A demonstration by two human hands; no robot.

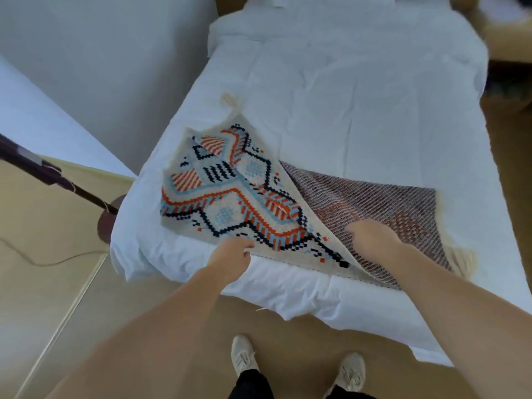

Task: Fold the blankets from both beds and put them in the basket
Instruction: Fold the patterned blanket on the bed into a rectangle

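Left hand [233,254]: fingers curled, pinching the blanket's near edge.
Right hand [371,237]: fingers fairly straight, close together, lying flat on the blanket's dull back, tips at the fold.
Blanket [230,197]: on the bed [345,96], its patterned flap turned over just left of the right fingertips.

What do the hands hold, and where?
The left hand grips the blanket at its near edge; the right hand touches its reverse side, grip unclear.
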